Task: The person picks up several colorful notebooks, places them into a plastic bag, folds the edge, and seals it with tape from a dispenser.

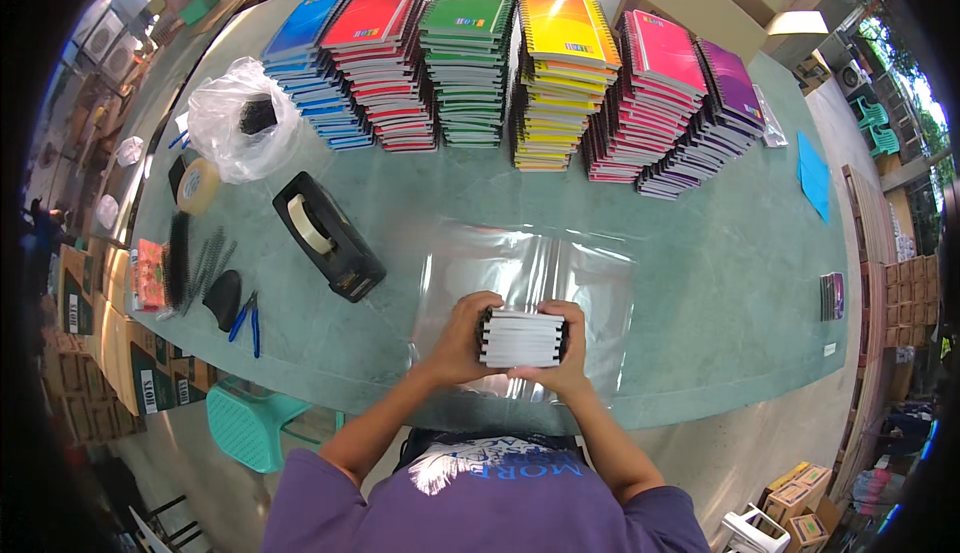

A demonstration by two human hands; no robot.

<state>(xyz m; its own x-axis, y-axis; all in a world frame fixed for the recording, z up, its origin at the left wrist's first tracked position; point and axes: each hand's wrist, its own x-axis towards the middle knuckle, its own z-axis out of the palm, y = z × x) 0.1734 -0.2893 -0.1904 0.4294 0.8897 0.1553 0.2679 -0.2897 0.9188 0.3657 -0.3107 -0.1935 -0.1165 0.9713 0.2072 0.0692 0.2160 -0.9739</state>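
Observation:
My left hand [462, 341] and my right hand [566, 355] grip a small stack of notebooks [521, 339] from its two sides. The white page edges face up, and dark binding shows along both sides of the stack. Fingers wrap the far corners, while the thumbs press on the near side. Beneath it, a clear plastic sheet [596, 283] lies spread over the green tabletop [700, 323]. The covers of the held notebooks are hidden.
Spiral notebooks stand in tall piles at the back: blue [309, 25], red [372, 18], green [468, 8], yellow [568, 31], pink [665, 56] and purple [730, 78]. Leftward are a black tape dispenser [345, 253], blue-handled pliers [247, 325], a tape roll [197, 187] and a plastic bag [225, 143].

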